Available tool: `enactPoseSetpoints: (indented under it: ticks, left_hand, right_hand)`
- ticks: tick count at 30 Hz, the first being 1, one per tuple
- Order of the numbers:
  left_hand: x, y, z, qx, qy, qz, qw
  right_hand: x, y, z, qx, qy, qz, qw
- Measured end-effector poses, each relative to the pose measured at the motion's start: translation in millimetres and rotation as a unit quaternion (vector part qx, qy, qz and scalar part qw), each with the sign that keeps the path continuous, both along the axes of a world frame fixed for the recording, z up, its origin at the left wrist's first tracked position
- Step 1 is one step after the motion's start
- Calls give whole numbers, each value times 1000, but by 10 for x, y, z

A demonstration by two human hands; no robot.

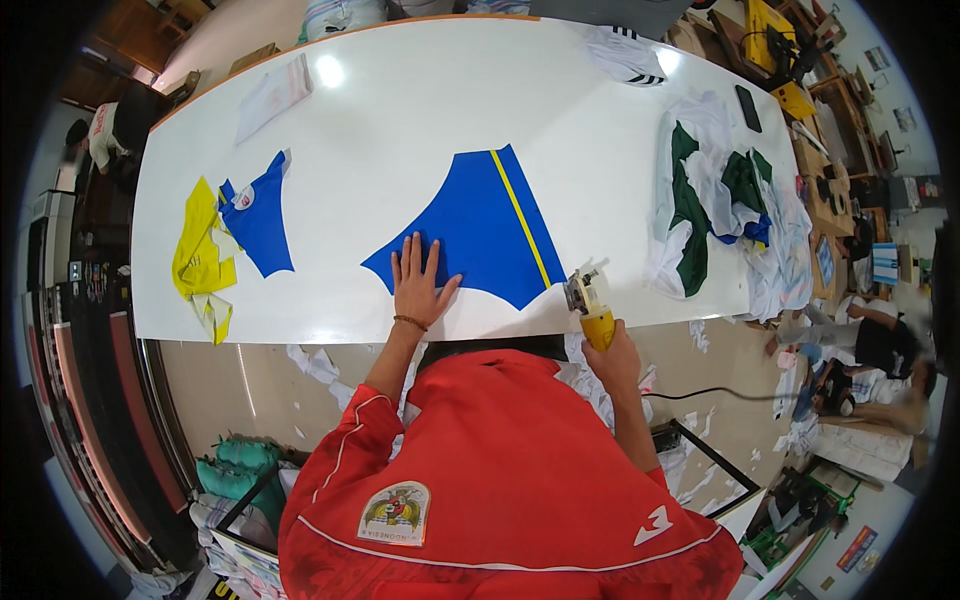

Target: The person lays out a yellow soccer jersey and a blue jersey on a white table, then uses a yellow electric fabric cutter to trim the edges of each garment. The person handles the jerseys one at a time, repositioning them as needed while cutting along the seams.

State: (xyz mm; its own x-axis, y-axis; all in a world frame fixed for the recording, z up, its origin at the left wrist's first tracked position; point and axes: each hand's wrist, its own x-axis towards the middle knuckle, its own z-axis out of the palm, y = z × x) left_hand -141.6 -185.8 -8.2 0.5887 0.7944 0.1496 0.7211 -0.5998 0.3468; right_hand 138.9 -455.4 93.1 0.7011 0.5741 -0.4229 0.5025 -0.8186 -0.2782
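Observation:
A blue fabric panel [450,215] with one yellow stripe near its right edge lies flat on the white table [360,120]. My left hand [423,285] rests on the panel's lower left part, fingers spread. In my right hand [615,357], closed round its yellow body, is an electric rotary fabric cutter [597,322]. The cutter's metal head [580,290] stands by the panel's lower right corner; whether its blade touches the cloth I cannot tell. A black cord [720,392] runs off to the right below the table edge.
Left on the table lie yellow fabric pieces [200,260] and a smaller blue piece [262,215]. A white-and-green fabric heap [690,210] and a black phone [747,108] are at the right. White scraps [318,365] litter the floor. Other people are at the far left and right.

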Motion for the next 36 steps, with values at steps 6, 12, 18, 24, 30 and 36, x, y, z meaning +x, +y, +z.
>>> enactPoseSetpoints:
  ticks: [6, 12, 18, 24, 30, 36]
  left_hand:
    - [-35, -39, -29, 4, -16, 0, 1000]
    - [-27, -38, -9, 3, -31, 1, 1000]
    - [-15, -25, -17, 7, -38, 7, 999]
    - [-22, -28, 31, -1, -28, 4, 1000]
    - [-23, -25, 7, -2, -45, 11, 999]
    - [-8, -27, 27, 4, -49, 0, 999]
  right_hand:
    - [38, 138, 38, -10, 3, 1, 1000]
    - [116, 286, 31, 2, 5, 18, 1000]
    - [170, 520, 86, -2, 2, 25, 1000]
    - [172, 590, 150, 4, 11, 20, 1000]
    - [103, 219, 105, -6, 7, 22, 1000]
    - [92, 145, 76, -3, 6, 10, 1000]
